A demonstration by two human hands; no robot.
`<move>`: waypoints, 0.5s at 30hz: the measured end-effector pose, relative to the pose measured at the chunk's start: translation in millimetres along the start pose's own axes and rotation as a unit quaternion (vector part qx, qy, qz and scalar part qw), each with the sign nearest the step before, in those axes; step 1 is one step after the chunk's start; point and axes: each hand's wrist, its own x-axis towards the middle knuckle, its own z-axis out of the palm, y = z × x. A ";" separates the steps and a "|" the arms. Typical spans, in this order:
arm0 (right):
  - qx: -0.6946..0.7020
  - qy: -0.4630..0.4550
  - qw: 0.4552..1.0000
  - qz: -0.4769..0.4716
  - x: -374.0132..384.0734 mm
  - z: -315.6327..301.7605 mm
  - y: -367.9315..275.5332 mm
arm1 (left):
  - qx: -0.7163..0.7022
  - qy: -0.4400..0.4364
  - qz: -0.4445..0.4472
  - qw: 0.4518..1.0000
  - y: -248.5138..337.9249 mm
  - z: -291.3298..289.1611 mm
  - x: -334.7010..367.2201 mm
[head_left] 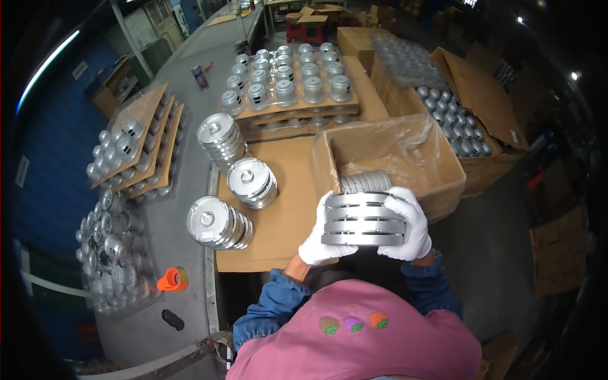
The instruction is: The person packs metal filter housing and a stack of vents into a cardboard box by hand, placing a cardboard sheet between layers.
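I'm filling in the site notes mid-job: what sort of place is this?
Likely a factory workshop or packing area: rows of matching silver parts stand on layered cardboard, a plastic-lined cardboard box holds ribbed silver pieces, and a long grey workbench carries more stacked parts.

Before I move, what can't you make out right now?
Head view: far side of the silver stack, hidden by its near side.
Head view: how many silver parts lie inside the open carton, partly hidden by that stack.
Head view: what the black object on the table is, too small and dark.
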 end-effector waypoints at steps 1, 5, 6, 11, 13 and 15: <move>0.002 0.001 1.000 0.000 3.9 0.2 -3.8 | -0.058 0.011 -0.005 0.998 1.4 0.9 -0.7; -0.019 -0.066 0.997 0.036 24.5 8.0 -19.5 | -0.211 0.042 0.011 0.977 -37.4 -18.2 -12.5; -0.019 -0.081 0.995 0.057 27.6 8.7 -22.8 | -0.281 0.046 -0.011 0.959 -48.1 -22.7 -15.1; 0.382 -0.063 0.891 0.239 32.9 12.1 -13.7 | -0.457 -0.030 -0.002 0.889 -58.4 -30.2 -16.0; 0.493 -0.053 0.830 0.254 34.8 17.9 -15.0 | -0.490 -0.045 -0.007 0.871 -61.6 -34.5 -19.0; 0.521 -0.067 0.814 0.248 36.1 23.9 -17.9 | -0.540 -0.060 0.007 0.840 -63.4 -33.1 -19.5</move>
